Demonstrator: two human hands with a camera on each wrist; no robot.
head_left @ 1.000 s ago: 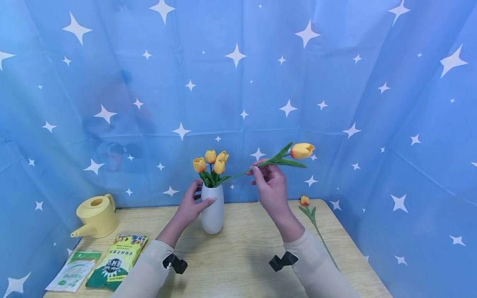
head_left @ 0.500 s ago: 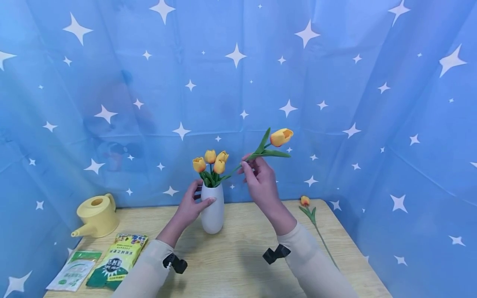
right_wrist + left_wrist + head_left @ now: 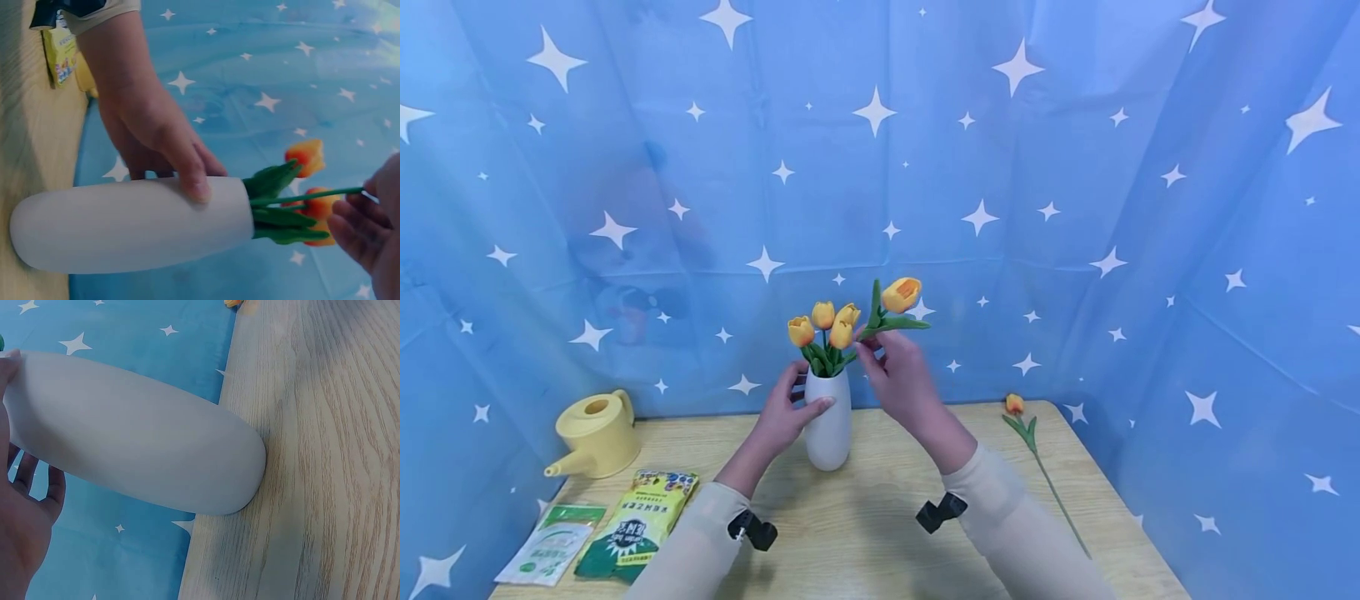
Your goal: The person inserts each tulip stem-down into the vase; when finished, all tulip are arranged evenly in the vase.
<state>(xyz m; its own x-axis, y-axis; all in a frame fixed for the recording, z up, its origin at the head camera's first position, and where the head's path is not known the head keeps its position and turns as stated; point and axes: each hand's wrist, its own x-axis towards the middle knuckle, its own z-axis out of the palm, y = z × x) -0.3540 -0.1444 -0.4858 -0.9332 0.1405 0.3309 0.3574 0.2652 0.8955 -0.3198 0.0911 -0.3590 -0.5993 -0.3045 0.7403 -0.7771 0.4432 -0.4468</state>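
A white vase [image 3: 828,429] stands upright on the table with several yellow-orange tulips [image 3: 823,316] in its mouth. My left hand [image 3: 781,417] grips the vase near the top, its thumb across the front. Up and right of the vase, my right hand [image 3: 901,377] pinches the stem of another tulip [image 3: 901,295], just below its leaves. In the right wrist view that green stem [image 3: 306,195] runs from my fingers into the vase mouth; its lower end is hidden inside. The left wrist view shows the vase body [image 3: 137,434] and its base on the wood.
One more tulip [image 3: 1018,429] lies along the right side of the wooden table [image 3: 880,533]. A yellow watering can [image 3: 598,437] stands at the back left. In front of it lie a green-yellow bag [image 3: 638,525] and a smaller white-green packet [image 3: 552,546]. A blue star-patterned curtain [image 3: 880,192] hangs behind.
My right hand has moved left toward the vase with the tulip, whose stem now stands steeper and reaches further into the mouth. The left hand and vase have kept still.
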